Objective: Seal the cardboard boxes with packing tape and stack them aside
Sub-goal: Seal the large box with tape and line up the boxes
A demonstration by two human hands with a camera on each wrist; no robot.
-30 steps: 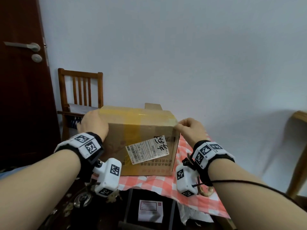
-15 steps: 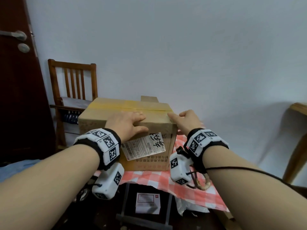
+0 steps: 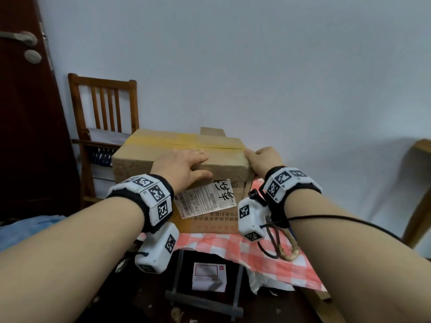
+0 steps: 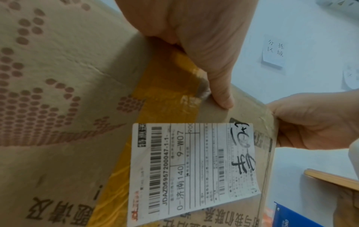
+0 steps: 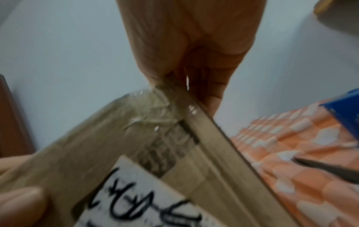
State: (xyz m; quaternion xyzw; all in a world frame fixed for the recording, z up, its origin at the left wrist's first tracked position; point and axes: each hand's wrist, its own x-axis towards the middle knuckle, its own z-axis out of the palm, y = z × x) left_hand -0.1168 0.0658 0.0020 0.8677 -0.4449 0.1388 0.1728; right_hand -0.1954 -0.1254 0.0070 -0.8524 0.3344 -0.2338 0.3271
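head view, cardboard box [image 3: 144,157] upright, long axis left-right

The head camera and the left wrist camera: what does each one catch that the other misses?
Only the head view shows the wooden chair, the dark door and scissors on the checked tablecloth. Only the left wrist view shows a handwritten note on the wall and the readable shipping label. Both show the cardboard box, its yellow tape, the left hand and the right hand.
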